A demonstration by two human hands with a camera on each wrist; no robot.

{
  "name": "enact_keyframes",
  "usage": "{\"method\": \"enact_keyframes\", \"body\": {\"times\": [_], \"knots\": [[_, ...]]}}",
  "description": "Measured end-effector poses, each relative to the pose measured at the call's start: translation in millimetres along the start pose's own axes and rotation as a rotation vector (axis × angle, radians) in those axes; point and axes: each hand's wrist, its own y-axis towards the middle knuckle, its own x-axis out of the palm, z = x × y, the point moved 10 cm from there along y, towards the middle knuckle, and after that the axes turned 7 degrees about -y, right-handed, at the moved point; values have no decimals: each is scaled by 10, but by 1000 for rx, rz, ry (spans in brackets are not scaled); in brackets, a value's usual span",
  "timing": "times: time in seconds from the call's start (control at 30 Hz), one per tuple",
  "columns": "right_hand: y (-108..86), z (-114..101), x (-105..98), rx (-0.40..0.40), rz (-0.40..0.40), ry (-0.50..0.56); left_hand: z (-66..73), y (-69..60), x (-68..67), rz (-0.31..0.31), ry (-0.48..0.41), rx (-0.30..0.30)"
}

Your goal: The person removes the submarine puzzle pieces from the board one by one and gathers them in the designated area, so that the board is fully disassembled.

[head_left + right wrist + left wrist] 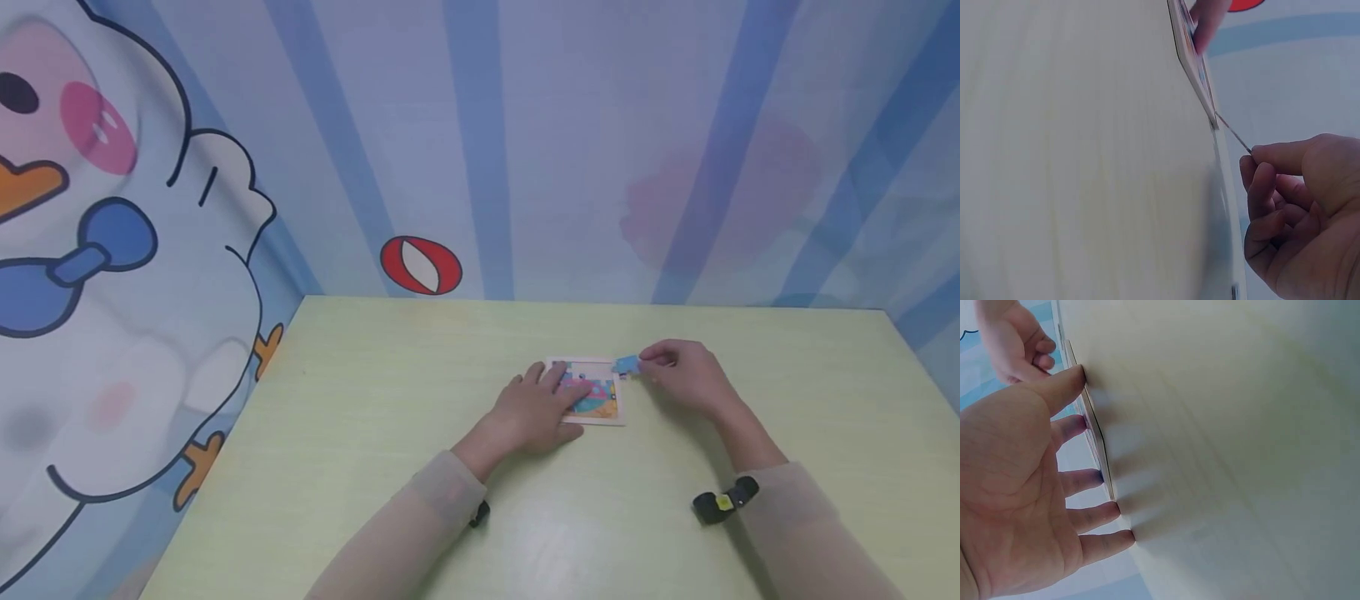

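Pale tabletop (390,400) meets a striped backdrop (570,150) at 12 o'clock. Left hand (531,412): fingers extended, resting on the framed puzzle (603,421) from 8 o'clock. Right hand (686,375): pinches a blue puzzle piece (627,365) at the puzzle's 2 o'clock corner.

- Table (360,392): pale yellow-green top with straight edges; far edge adjoins the backdrop.
- Backdrop (577,142): light blue sheet with darker blue stripes, behind the table and along its left side.
- Printed bird (157,367): white, black-outlined, at left; orange beak (32,185), blue bow tie (78,263), orange feet (198,472).
- Printed ball (420,265): red and white, just above the table's far edge.
- Pink patch (723,200): faint, blurred, right half of the backdrop.
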Motion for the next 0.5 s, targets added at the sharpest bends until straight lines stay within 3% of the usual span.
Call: {"method": "enact_keyframes", "body": {"times": [0.5], "knots": [[-157,505,-383,30,26,-31,-18,41,56,-24,-14,3]]}}
